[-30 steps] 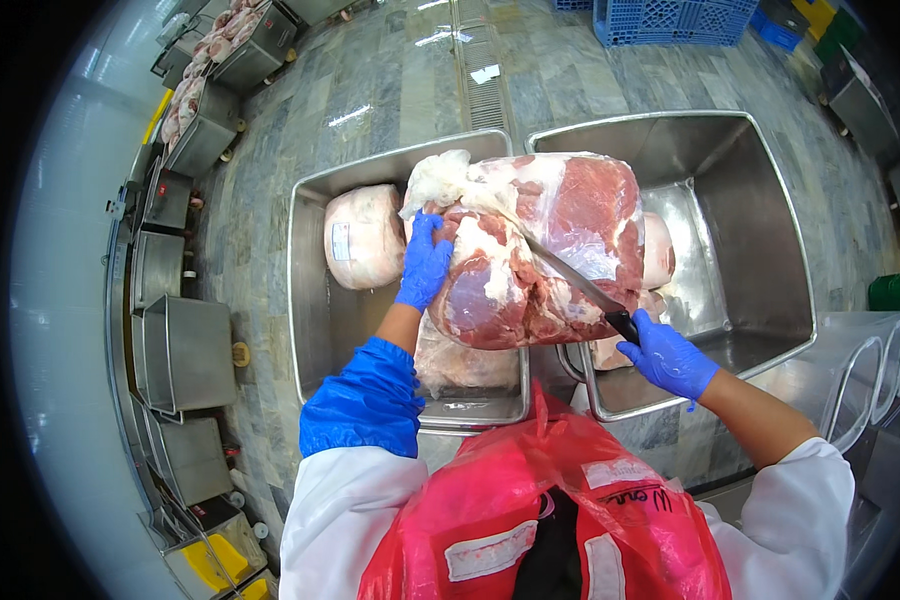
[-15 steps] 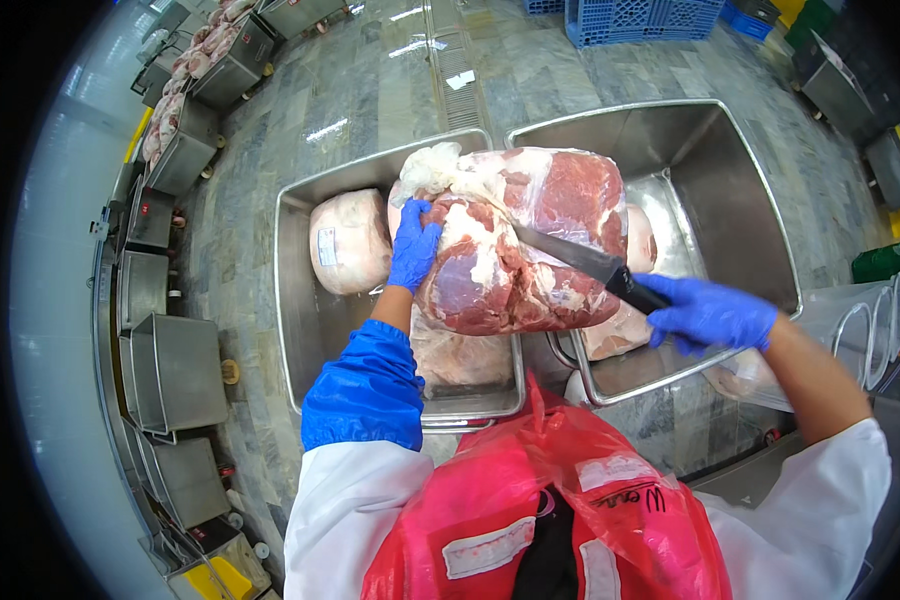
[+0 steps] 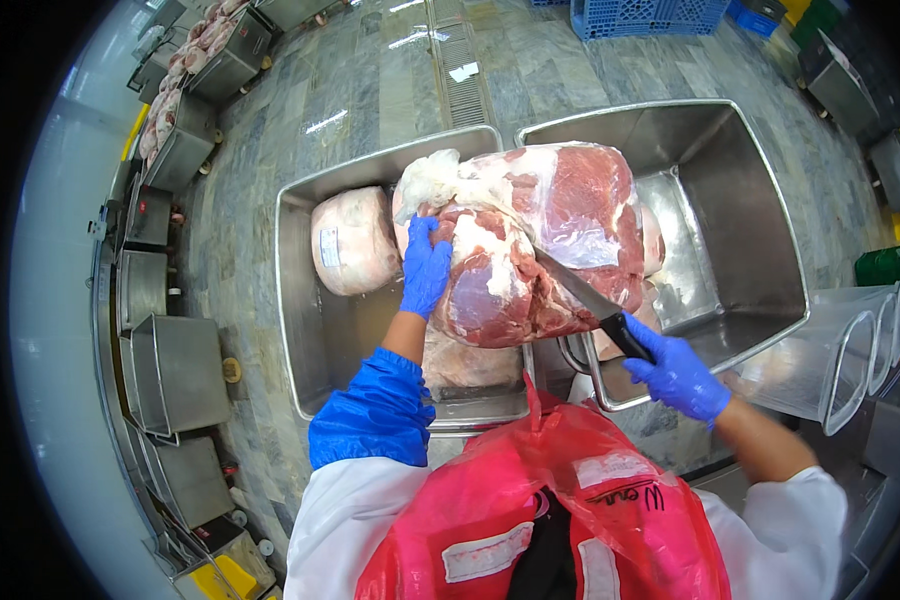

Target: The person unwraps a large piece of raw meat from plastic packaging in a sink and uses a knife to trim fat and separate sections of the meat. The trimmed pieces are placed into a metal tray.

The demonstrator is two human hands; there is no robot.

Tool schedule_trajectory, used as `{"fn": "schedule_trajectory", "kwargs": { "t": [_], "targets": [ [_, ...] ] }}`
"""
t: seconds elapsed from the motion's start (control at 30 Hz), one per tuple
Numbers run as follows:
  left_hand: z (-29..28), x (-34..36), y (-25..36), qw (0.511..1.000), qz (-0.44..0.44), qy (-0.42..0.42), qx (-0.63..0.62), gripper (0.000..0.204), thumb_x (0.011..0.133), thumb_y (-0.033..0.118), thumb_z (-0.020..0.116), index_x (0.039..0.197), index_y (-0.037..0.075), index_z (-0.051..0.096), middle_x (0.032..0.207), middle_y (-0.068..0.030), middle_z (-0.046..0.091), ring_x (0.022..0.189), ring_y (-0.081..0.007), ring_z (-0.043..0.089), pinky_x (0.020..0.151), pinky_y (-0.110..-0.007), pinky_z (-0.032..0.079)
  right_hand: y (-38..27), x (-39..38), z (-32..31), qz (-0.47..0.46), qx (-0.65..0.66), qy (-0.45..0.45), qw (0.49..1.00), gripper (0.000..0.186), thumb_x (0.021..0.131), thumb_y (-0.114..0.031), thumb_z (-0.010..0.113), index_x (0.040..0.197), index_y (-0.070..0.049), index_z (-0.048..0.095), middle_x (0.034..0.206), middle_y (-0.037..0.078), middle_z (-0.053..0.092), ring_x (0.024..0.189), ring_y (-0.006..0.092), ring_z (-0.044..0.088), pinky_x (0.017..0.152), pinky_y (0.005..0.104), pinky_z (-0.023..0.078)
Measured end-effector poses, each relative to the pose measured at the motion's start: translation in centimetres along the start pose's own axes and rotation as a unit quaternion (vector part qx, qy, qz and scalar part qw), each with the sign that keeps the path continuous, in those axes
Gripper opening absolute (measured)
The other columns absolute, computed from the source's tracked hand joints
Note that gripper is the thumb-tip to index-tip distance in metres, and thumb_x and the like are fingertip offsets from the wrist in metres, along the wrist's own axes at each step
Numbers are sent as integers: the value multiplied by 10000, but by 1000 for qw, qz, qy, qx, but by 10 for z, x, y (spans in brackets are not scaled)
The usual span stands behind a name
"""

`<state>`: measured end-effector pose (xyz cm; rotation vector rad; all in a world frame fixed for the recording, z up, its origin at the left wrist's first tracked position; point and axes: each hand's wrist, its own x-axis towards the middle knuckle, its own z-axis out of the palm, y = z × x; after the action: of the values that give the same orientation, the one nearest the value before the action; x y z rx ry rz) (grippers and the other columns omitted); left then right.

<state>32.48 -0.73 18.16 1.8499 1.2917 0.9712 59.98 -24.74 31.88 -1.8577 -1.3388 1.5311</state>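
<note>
A large block of raw meat [image 3: 592, 195], red with white fat, lies across the adjoining rims of two steel tubs. Clear plastic wrap [image 3: 430, 183] is bunched at its upper left. My blue-gloved left hand [image 3: 427, 268] grips the meat's left side, its fingertips partly hidden against the surface. In my gloved right hand [image 3: 678, 378] is a long knife [image 3: 582, 290] with a black handle. Its blade slants up and to the left, and the tip is at a cleft in the meat; how deep it goes I cannot tell.
The left tub [image 3: 288, 300] holds a wrapped piece of meat [image 3: 355, 240] with a label, and another piece lower down. More meat lies in the right tub [image 3: 770, 210]. Clear plastic bins [image 3: 820, 355] stand at the right. Steel carts [image 3: 182, 370] line the left wall.
My right hand has come down and slightly left, and the knife now stands at a steeper slant. The meat and my left hand sit a little farther right in view.
</note>
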Motion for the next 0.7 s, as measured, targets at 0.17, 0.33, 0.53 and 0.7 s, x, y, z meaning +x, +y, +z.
{"fn": "schedule_trajectory", "kwargs": {
  "t": [0.17,0.33,0.53,0.7],
  "targets": [
    [0,-2,7,997,-61,2,-37,256,823,196,513,996,20,446,962,-151,501,888,-254,497,819,-343,391,39,9,60,-114,-43,123,985,645,825,-97,520,1383,-142,198,895,290,562,815,442,548,678,458,425],
    [1,1,21,999,-43,-10,-27,264,824,208,521,989,19,441,934,-140,497,864,-250,498,804,-339,399,46,12,86,-56,-73,154,984,662,830,-117,519,1391,-148,169,862,299,550,748,440,545,637,468,417],
    [-4,11,-2,999,30,-10,19,279,818,198,521,1005,9,438,948,-145,487,884,-271,497,827,-341,388,-20,-8,0,95,54,-29,994,671,754,-106,557,1367,-150,287,737,66,549,555,173,530,548,289,461],
    [3,15,-3,1000,12,-25,5,293,815,205,522,1015,6,440,963,-151,477,921,-277,486,849,-345,374,-72,13,-92,21,-66,-56,996,609,702,-31,535,1292,-147,435,656,25,506,551,76,458,519,237,413]
  ]
}}
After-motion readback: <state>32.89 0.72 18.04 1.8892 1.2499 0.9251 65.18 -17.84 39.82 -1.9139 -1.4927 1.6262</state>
